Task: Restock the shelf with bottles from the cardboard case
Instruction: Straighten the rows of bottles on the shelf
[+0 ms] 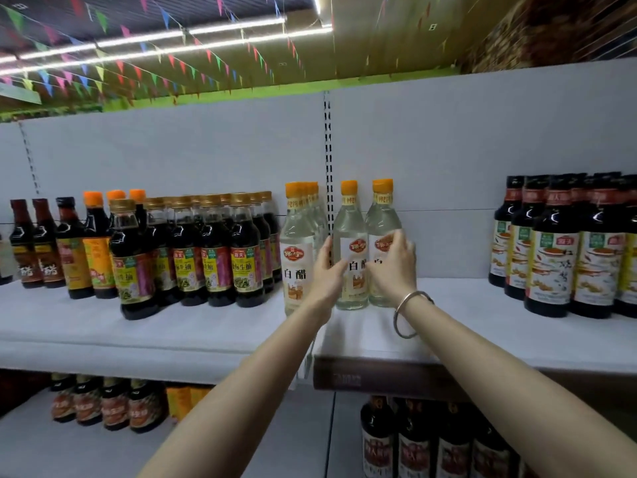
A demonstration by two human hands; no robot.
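Both hands reach forward onto the white upper shelf (pixel 499 326) and meet at two clear bottles with orange caps that stand upright, touching each other, just right of the slotted shelf upright (pixel 327 150). The left hand (pixel 325 274) lies against the left side of the middle clear bottle (pixel 350 243), fingers nearly straight and pointing to 12 o'clock, thumb across the lower label; the palm touches the bottle, but whether the fingers close round it cannot be told. The right hand (pixel 393 267), with a metal bangle (pixel 408 313) on its wrist, has curled fingers laid over the label of the right clear bottle (pixel 382 219), gripping its front face. At 9 o'clock from the hands, just beside them, a row of identical clear bottles (pixel 297 243) runs back toward the rear panel. Farther toward 9 o'clock stands a block of dark sauce bottles with gold caps (pixel 213 250), then bottles with orange and dark caps. At 3 o'clock, well apart from the hands, stands a group of dark bottles with black caps (pixel 555 246). At 6 o'clock, the lower shelf (pixel 293 439) holds more dark bottles. The cardboard case is not in view. Coloured pennant strings (pixel 155 70) hang under the ceiling at 11 o'clock.
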